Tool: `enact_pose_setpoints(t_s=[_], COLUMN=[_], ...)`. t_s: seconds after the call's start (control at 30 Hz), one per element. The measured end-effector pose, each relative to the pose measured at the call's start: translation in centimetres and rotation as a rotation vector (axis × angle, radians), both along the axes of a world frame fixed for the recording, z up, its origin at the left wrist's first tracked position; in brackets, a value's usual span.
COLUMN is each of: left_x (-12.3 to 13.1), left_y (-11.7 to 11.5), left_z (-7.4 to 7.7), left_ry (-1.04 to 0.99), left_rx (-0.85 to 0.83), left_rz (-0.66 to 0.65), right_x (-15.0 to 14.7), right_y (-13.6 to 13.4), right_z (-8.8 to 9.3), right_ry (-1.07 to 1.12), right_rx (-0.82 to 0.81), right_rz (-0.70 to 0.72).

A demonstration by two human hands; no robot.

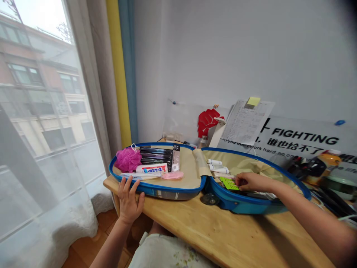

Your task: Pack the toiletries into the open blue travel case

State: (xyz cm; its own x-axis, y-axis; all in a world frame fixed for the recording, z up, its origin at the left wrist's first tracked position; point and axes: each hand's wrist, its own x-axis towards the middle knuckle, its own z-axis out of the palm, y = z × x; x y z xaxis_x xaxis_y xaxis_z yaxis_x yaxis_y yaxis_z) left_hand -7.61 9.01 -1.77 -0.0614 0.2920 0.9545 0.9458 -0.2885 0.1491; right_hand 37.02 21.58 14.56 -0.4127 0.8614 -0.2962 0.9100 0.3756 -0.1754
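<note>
The left hand is open near the blue suitcase; the right hand touches a green tag, grip unclear. Suitcase, near the tabletop edge, could tip if pressed.

Suitcase rim between left hand and toothpaste

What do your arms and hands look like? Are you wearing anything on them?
Both arms are bare. No sleeves, gloves, watch or rings show on the left hand or the right hand. Below them, a pale flower-patterned cloth garment covers the lap.
</note>
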Motion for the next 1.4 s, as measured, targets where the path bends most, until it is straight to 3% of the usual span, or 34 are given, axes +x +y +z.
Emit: enact_pose_setpoints(t_s=[0.57,1.2,1.4], left_x=[0.0,0.1,0.3], left_y=[0.1,0.1,0.0], left_z=[0.1,0.1,0.3], left_ry=[0.001,0.002,-0.003], left_rx=[0.013,0.018,0.023], left_rz=[0.000,-0.003,0.000], right_x=[-0.6,-1.7,-1.1], right_y=[-0.2,-1.3,-1.2], right_z=[0.3,0.0,2.1], right_ry=[-0.070,-0.153,-0.048], right_rx=[-0.023,0.188,0.311], right_rz=[0.019,0.095,0.031])
